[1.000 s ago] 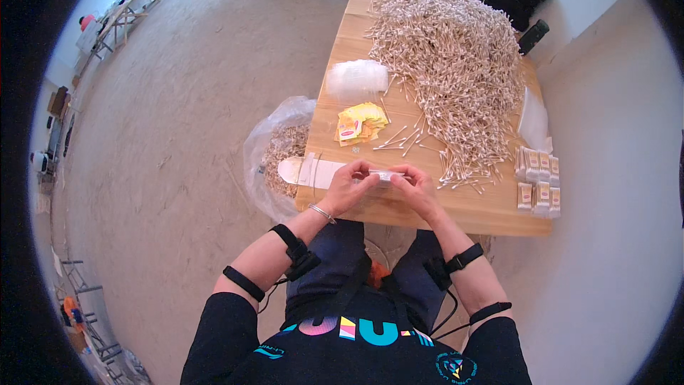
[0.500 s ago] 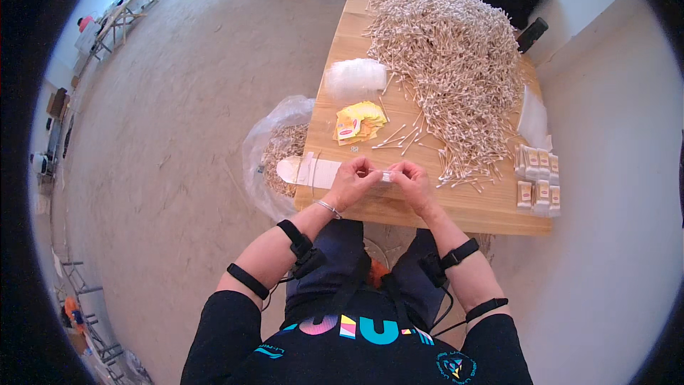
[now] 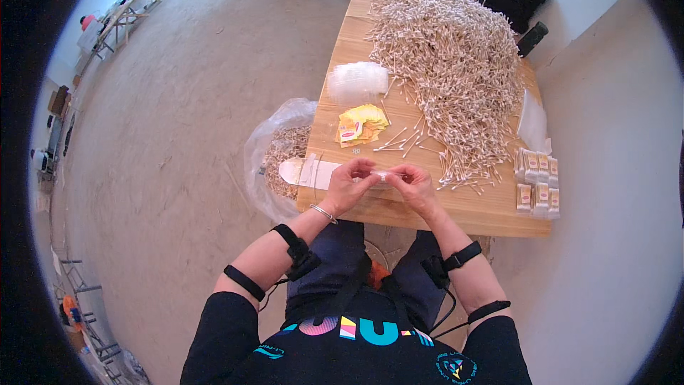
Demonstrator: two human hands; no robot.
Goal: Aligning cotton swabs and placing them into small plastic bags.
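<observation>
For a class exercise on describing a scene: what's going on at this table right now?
A seated person holds a small clear packet between the left hand and the right hand at the near edge of a wooden table. A big heap of cotton swabs lies behind, filled packets sit right, yellow labels left.

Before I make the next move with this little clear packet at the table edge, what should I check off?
1. Left hand pinching the small clear packet: ok.
2. Right hand on its other end: ok.
3. Packet's contents and seal: cannot tell, too small.
4. Loose cotton swabs lying just beyond the hands: ok.
5. Stack of yellow cards beside the swab heap: ok.
6. Filled packets in rows near the table's right edge: ok.
</observation>
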